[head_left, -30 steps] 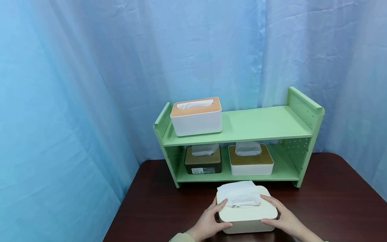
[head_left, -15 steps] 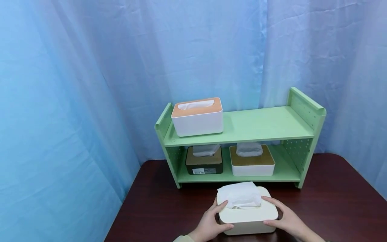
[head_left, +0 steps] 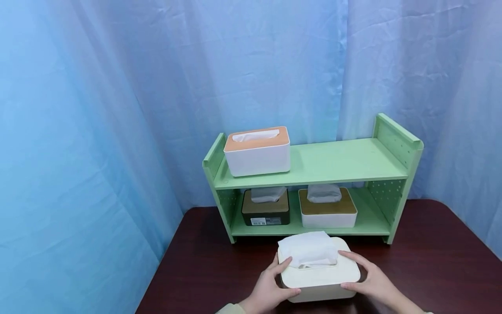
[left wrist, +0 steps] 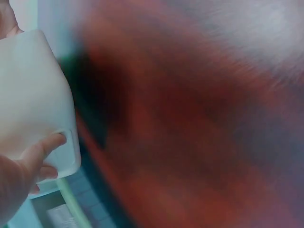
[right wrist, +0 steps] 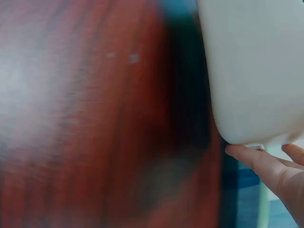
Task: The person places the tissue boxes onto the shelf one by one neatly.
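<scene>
A cream tissue box [head_left: 321, 293], a white tissue standing out of its top slot, is near the front of the dark table in the head view. My left hand [head_left: 269, 284] grips its left end, thumb along the front wall and fingers around the side and lid edge. The opposite end is held by my right hand [head_left: 370, 279], thumb low on the front and fingers at the top edge. In the left wrist view, fingers [left wrist: 45, 147] press on the box's end. The right wrist view has fingertips [right wrist: 242, 152] at a rounded corner of the box.
Behind the box stands a green two-tier shelf [head_left: 349, 159]. Its upper tier bears a white tissue box with a tan lid [head_left: 256, 159]. Below are a dark brown tissue box [head_left: 264, 213] and a white one with a brown lid [head_left: 327, 218]. Blue curtains [head_left: 251, 65] hang behind.
The cream tissue box has shifted slightly up and to the left in the head view over the last half second, both hands still gripping it. The boxes on the shelf stay put.
</scene>
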`<state>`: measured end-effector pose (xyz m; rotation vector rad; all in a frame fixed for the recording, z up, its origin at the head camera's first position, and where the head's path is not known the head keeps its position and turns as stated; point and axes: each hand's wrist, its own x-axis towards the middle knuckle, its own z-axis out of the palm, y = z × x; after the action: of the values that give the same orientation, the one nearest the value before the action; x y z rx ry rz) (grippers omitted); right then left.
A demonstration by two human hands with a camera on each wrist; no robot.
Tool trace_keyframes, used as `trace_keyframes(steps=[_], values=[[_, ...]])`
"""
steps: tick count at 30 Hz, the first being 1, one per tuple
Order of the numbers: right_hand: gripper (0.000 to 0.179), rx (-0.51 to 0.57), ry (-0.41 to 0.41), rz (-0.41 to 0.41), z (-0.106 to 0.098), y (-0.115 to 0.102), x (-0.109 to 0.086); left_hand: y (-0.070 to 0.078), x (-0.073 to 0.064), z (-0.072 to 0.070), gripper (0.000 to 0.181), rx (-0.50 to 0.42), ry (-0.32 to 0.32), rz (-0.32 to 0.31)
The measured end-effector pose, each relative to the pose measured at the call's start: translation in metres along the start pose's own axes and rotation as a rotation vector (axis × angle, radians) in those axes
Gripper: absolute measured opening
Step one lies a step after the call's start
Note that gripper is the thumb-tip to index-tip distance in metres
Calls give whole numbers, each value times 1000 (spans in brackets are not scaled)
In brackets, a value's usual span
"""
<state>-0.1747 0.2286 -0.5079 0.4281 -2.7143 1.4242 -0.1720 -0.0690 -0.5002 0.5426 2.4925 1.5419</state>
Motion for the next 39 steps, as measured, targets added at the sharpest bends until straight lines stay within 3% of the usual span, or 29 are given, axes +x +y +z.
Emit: trace_keyframes(steps=[2, 9, 14, 18, 22, 27, 32, 39], values=[[70, -38, 36, -42, -7, -9, 3, 11, 3, -6, 77, 14, 11, 15], [73, 142, 84, -152, -36, -43, 11, 62, 14, -30, 77, 58, 28, 101], [79, 59, 167, -223, -70, -73, 20, 102, 27, -47, 78, 72, 21, 239], [82, -3, 182, -224, -100, -98, 29, 134, 38, -62, 78, 115, 13, 342], [85, -48, 188, -216, -123, -114, 37, 156, 49, -73, 78, 146, 4, 414], [84, -60, 209, -220, -142, -123, 48, 174, 66, -81, 79, 184, 24, 447], [82, -31, 200, -192, -152, -123, 58, 179, 81, -83, 78, 181, 20, 392], [82, -54, 182, -146, -154, -119, 65, 178, 92, -83, 76, 195, 18, 342]])
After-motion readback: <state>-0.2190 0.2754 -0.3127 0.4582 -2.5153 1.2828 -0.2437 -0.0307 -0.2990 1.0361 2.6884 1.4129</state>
